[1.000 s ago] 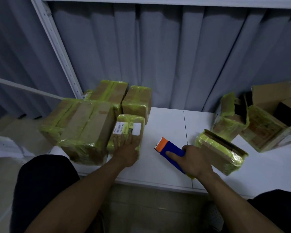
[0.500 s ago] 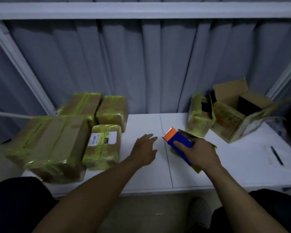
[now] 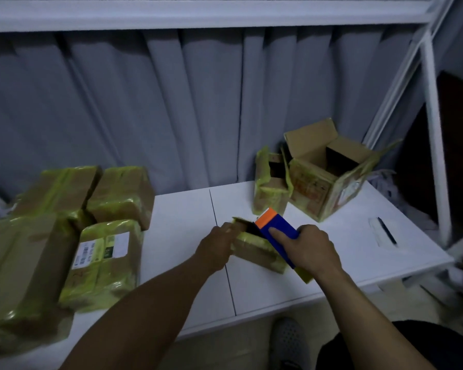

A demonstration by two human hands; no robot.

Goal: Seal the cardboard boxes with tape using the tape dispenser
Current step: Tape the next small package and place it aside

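Observation:
My right hand point(image 3: 312, 249) grips a blue tape dispenser point(image 3: 277, 232) with an orange end, holding it over a small cardboard box point(image 3: 254, 249) wrapped in yellow-green tape on the white table point(image 3: 187, 236). My left hand point(image 3: 217, 247) holds that box at its left end, fingers on an open flap. The box's right part is hidden behind the dispenser and my right hand.
Several taped boxes point(image 3: 104, 260) are piled at the table's left. At the back right stand an open box point(image 3: 329, 177) and a smaller open taped box point(image 3: 270, 193). A pen on paper point(image 3: 385, 233) lies at the right. A grey curtain hangs behind.
My left hand left the labelled box on the left, crossed the table and now holds the small box under the dispenser. The view swung to the right.

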